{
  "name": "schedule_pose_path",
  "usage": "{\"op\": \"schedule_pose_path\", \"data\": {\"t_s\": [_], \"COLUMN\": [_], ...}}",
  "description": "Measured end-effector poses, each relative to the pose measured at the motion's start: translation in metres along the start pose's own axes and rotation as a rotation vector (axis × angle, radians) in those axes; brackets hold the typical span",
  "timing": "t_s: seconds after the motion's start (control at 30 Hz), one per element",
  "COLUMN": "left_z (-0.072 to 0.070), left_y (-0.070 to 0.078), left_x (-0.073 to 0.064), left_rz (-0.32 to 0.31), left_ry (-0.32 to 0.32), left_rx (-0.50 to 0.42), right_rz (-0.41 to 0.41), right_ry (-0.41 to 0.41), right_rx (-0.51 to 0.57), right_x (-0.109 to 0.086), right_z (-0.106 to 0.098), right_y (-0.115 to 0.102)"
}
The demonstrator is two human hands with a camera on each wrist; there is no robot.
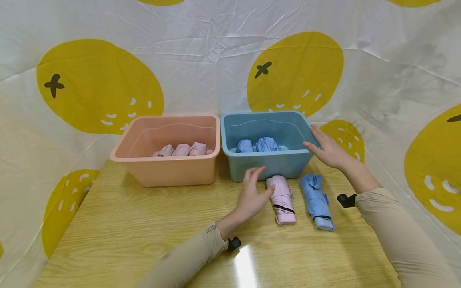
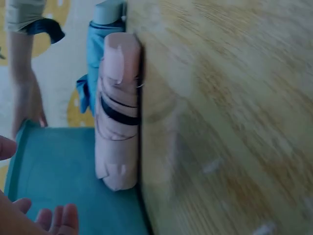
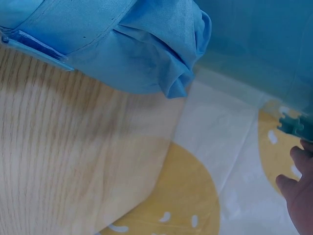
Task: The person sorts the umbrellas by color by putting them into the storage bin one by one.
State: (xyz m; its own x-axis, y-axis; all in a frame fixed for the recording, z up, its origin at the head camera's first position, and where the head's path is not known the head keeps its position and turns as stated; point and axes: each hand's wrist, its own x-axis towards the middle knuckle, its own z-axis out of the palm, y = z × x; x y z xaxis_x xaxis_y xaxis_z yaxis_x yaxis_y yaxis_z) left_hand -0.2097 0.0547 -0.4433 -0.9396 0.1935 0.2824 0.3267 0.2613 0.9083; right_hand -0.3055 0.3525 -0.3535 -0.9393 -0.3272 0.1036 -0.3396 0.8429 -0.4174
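My left hand (image 1: 253, 196), fingers parted and lightly bent, hovers just left of a folded pink umbrella (image 1: 282, 198) with a black band. The thumb tip overlaps that umbrella in the head view. My right hand (image 1: 330, 149) rests at the right rim of the blue bin (image 1: 288, 165), fingers extended along its outer side and thumb at the front corner. Below that hand, a folded blue umbrella (image 1: 317, 202) lies on the table. In the left wrist view, the pink umbrella (image 2: 120, 112) lies in front of the blue one (image 2: 105, 14).
A pink bin (image 1: 176, 172) stands left of the blue one, with three pink umbrellas (image 1: 181, 150) inside. Two blue umbrellas (image 1: 267, 144) sit inside the blue bin. Behind the wooden table (image 1: 144, 232) hangs a white cloth (image 1: 194, 88) with yellow fruit shapes.
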Motion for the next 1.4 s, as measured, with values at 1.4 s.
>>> {"op": "schedule_pose_path", "data": {"t_s": [1.4], "left_z": [0.052], "left_y": [-0.011], "left_x": [0.023], "left_rz": [-0.148], "left_ry": [-0.349], "left_rx": [0.544], "right_rz": [0.012], "right_ry": [-0.021], "right_rx": [0.002], "right_x": [0.0], "right_z": [0.0], "right_y": [0.001]}}
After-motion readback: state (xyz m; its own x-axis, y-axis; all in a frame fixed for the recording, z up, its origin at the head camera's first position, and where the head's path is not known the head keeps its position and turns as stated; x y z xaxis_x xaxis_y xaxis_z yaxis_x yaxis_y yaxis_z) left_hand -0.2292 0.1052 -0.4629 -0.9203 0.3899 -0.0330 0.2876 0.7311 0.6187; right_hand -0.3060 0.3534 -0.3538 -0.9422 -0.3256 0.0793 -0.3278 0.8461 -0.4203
